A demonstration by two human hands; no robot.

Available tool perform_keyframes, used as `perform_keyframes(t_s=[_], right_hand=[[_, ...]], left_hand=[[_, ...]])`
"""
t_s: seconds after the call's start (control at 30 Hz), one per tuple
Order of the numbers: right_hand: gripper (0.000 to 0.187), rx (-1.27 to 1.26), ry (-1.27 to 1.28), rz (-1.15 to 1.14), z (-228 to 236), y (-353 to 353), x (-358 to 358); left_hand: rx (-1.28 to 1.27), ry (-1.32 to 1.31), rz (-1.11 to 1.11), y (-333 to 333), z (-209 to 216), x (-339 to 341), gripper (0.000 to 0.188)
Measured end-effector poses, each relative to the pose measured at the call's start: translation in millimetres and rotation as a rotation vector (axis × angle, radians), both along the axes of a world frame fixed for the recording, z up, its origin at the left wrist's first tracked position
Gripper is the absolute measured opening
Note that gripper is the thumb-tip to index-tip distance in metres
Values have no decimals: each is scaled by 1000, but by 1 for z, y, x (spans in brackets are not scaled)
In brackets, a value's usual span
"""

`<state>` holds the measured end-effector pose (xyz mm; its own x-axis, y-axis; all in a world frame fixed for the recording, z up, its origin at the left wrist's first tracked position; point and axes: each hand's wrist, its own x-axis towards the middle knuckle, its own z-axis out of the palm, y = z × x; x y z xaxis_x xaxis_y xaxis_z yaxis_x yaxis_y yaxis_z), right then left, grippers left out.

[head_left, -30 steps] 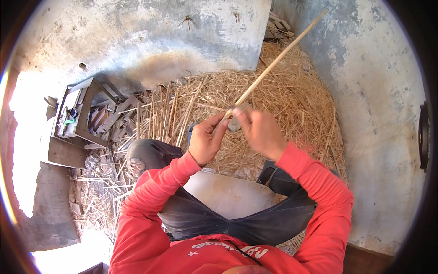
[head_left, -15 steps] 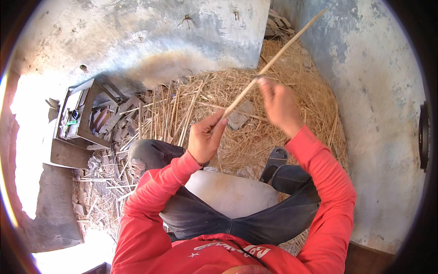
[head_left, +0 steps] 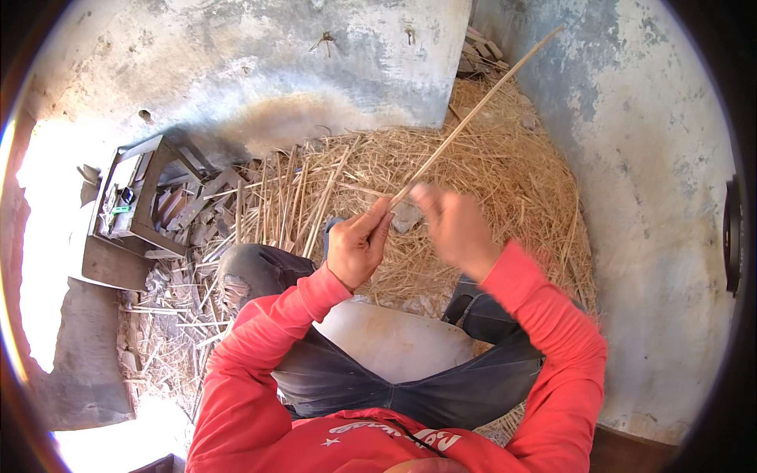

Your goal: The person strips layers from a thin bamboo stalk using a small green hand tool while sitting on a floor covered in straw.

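A long, thin pale strip, likely split bamboo or wood (head_left: 490, 100), slants from my left hand up toward the far right. My left hand (head_left: 356, 244) pinches its near end between thumb and fingers. Just right of that grip, my right hand (head_left: 457, 229) is closed against the strip, its fingers blurred. A small dark edge shows by the strip near the right fingertips; what the hand grips is too hidden to name. Both hands are above my crossed legs, where a pale rounded sack or cushion (head_left: 394, 335) lies.
Straw and shavings (head_left: 512, 165) cover the floor ahead. Several long strips (head_left: 296, 197) lie at left-centre. A dark wooden stool (head_left: 154, 201) with small items on it stands at the left among wood scraps. Worn plaster walls (head_left: 654, 197) close in ahead and on the right.
My right hand has moved along the strip, down and left toward my left hand. My left hand still grips the near end, and the strip looks thinner from this angle.
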<state>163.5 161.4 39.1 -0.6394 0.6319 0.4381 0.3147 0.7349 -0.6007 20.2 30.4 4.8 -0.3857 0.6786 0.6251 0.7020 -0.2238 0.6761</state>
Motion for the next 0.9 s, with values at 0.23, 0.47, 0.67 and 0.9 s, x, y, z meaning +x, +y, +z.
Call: perform_keyframes(t_s=[0.23,0.47,0.67,0.9], right_hand=[[64,-133,-181,-163,37,61,13],[65,-90,-160,-64,24,37,7],[61,-102,-42,50,9,6,11],[59,-462,103,-20,7,74,35]], left_hand=[[25,231,-6,1,-4,-10,40],[5,430,26,-4,-10,-22,47],[30,503,39,1,-9,-24,48],[77,405,9,1,-3,-21,45]])
